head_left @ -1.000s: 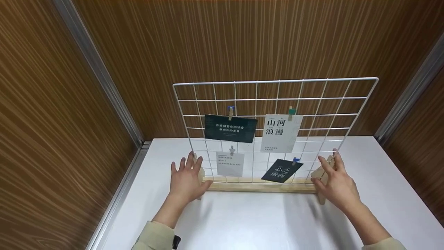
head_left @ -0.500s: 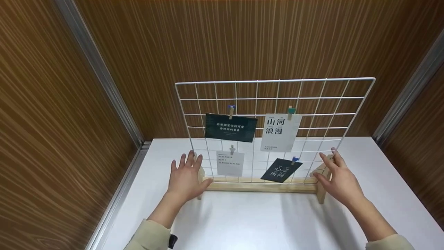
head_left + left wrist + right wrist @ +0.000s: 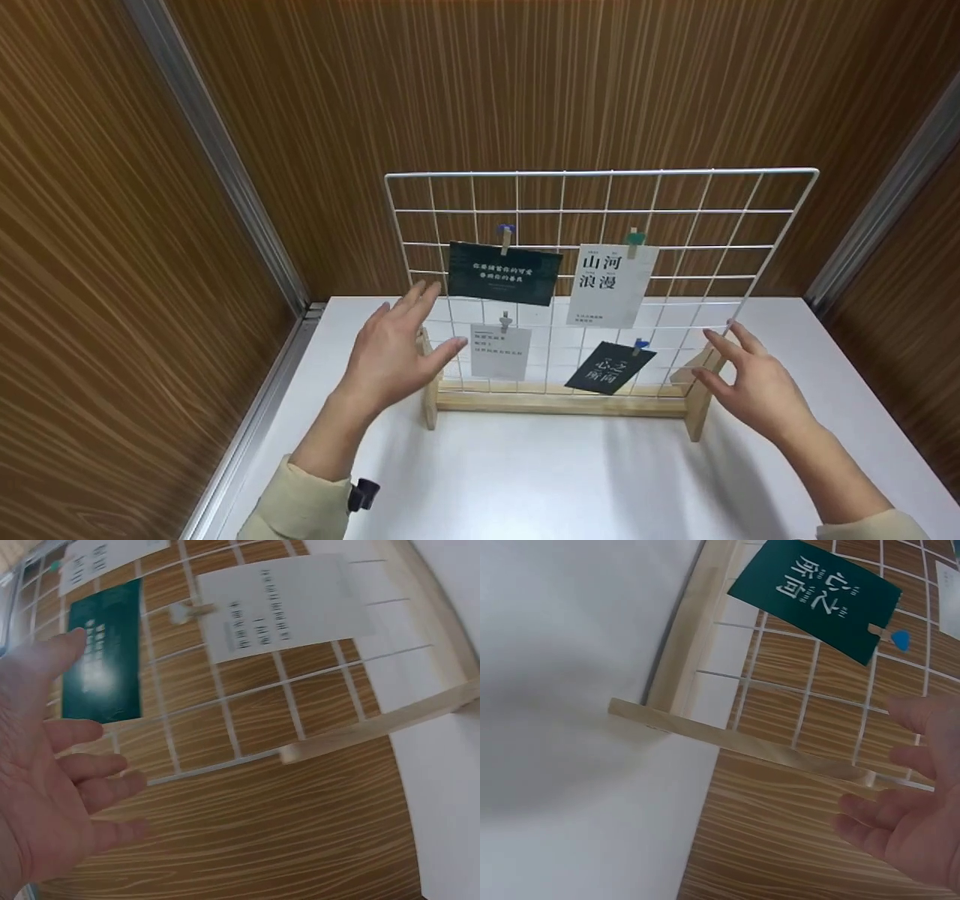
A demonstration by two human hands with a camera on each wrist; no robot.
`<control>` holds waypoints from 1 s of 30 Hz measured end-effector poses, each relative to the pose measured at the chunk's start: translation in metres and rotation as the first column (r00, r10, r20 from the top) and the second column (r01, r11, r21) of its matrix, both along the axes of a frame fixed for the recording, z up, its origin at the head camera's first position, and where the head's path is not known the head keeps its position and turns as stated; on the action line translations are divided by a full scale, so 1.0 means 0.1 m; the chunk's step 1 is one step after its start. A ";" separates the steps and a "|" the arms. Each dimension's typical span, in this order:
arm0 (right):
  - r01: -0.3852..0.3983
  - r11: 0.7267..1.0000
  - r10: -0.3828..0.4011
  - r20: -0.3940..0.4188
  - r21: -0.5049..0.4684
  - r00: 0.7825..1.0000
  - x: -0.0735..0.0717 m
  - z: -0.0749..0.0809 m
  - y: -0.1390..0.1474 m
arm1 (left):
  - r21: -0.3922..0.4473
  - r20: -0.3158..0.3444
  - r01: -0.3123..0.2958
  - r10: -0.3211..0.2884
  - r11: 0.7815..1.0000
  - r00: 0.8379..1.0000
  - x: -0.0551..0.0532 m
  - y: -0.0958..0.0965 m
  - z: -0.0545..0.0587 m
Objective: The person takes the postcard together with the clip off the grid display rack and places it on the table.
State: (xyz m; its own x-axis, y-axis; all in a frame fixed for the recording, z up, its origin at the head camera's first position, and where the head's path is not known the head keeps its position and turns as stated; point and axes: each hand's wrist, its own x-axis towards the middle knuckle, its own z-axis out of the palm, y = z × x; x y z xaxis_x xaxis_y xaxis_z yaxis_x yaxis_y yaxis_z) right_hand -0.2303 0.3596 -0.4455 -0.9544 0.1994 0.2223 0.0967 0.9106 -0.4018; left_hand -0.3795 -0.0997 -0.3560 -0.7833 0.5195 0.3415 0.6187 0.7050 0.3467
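A white wire grid panel (image 3: 600,174) stands upright in a wooden base (image 3: 562,403) on the table. Small clothespins hold cards on it: a dark green card (image 3: 504,274) upper left, a white card (image 3: 611,289) upper right, a smaller white card (image 3: 499,352) lower left and a tilted dark card (image 3: 610,368) lower right. My left hand (image 3: 394,349), fingers extended and thumb apart, is beside the panel's left edge, above the base's left upright. With fingers spread, my right hand (image 3: 754,382) hovers next to the right wooden upright (image 3: 742,742). Neither hand holds anything.
The white table (image 3: 525,480) lies beneath the stand. Brown wood-grain walls (image 3: 480,90) enclose it at the back and sides, with metal strips (image 3: 217,157) at the corners. A black strap piece (image 3: 363,495) shows at the left sleeve.
My left hand has lifted up from the base's left upright to beside the panel. My right hand has drawn slightly right, away from the right upright. The cards stay clipped.
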 end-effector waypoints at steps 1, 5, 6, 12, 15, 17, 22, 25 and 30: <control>0.002 1.000 -0.002 0.001 0.010 1.000 0.03 0.03 0.01 | 0.044 0.006 0.018 -0.018 0.999 1.000 0.00 0.00 0.04; 0.016 0.998 -0.014 -0.044 0.054 0.999 0.16 0.18 0.04 | 0.177 0.011 0.077 -0.080 0.981 0.997 -0.02 0.02 0.19; 0.021 0.998 -0.016 -0.067 0.066 0.998 0.18 0.23 0.03 | 0.204 0.011 0.090 -0.095 0.975 0.995 -0.03 0.03 0.22; 0.020 0.992 0.007 -0.217 0.123 0.976 0.33 0.61 -0.11 | 0.353 0.054 0.136 -0.165 0.926 0.985 -0.12 0.08 0.39; 0.000 0.991 0.030 -0.227 0.132 0.973 0.37 0.85 -0.29 | 0.397 0.114 0.143 -0.204 0.906 0.972 -0.20 0.11 0.44; -0.020 0.991 0.051 -0.226 0.134 0.973 0.36 1.02 -0.43 | 0.414 0.155 0.149 -0.231 0.898 0.960 -0.26 0.13 0.47; -0.140 0.981 0.171 -0.268 0.131 0.948 0.24 1.41 -0.83 | 0.428 0.244 0.156 -0.280 0.890 0.928 -0.45 0.18 0.51; -0.237 0.966 0.256 -0.262 0.101 0.930 0.11 1.62 -1.07 | 0.440 0.291 0.158 -0.307 0.884 0.906 -0.53 0.19 0.52; -0.364 0.930 0.367 -0.224 0.055 0.903 -0.18 1.88 -1.39 | 0.458 0.350 0.145 -0.328 0.877 0.877 -0.61 0.19 0.53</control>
State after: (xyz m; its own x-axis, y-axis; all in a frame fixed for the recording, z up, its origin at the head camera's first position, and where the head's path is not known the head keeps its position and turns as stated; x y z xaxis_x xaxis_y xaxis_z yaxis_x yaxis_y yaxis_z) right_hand -0.2480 0.2201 -0.2575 -0.8835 -0.1579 0.4410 -0.3363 0.8691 -0.3628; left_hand -0.4404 -0.0804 -0.3033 -0.7678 0.5928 0.2431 0.4870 0.2933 0.8227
